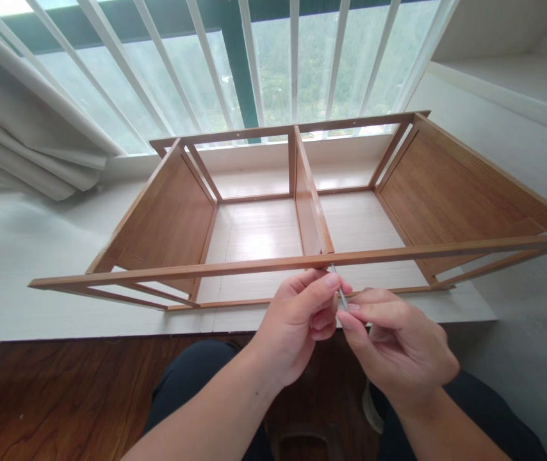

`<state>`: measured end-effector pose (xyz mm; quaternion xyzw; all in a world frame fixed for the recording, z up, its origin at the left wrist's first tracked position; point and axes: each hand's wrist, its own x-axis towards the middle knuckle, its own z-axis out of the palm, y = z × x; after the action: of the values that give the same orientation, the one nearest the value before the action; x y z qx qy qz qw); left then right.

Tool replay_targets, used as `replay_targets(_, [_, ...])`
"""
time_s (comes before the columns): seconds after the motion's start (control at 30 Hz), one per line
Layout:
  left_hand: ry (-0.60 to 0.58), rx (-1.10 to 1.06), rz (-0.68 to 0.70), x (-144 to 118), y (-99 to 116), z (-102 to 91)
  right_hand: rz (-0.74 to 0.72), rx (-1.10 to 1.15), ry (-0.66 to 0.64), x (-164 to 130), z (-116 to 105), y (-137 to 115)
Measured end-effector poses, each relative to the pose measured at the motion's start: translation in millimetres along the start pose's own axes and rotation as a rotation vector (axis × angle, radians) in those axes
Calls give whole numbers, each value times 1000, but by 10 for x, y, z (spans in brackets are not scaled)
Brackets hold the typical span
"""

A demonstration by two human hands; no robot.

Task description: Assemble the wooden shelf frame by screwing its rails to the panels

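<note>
A thin grey metal rod (343, 299) stands slightly tilted just below the front rail (235, 266) of a brown wooden frame. Its upper end meets the rail where the middle divider (310, 205) joins. My left hand (295, 323) is closed, with thumb and fingers pinching the upper part of the rod close under the rail. Lower down, my right hand (401, 342) pinches the rod's bottom end between thumb and fingertips. Whether the rod has a bent end or a tip inside the wood is hidden.
The open frame has a left side panel (168, 214) and a right side panel (465, 179). It rests on a pale ledge (28, 256) before a barred window (273, 70). A grey curtain (24, 121) hangs at left. My knees and a dark wooden floor (72, 384) are below.
</note>
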<state>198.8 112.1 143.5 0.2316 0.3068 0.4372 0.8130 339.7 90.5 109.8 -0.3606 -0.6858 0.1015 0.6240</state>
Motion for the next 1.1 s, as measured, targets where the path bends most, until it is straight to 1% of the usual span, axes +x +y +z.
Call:
replay_targets(0.57, [21,62,-31,-21,1,15,-29,31,-111,101,-17,-67])
replay_targets(0.97, [28,66,-18,-22,7,16,-14,68,-75,92,-8,-56])
replay_targets(1.1, [21,62,-10,-27,6,3,18,43,-36,34,-10,-28])
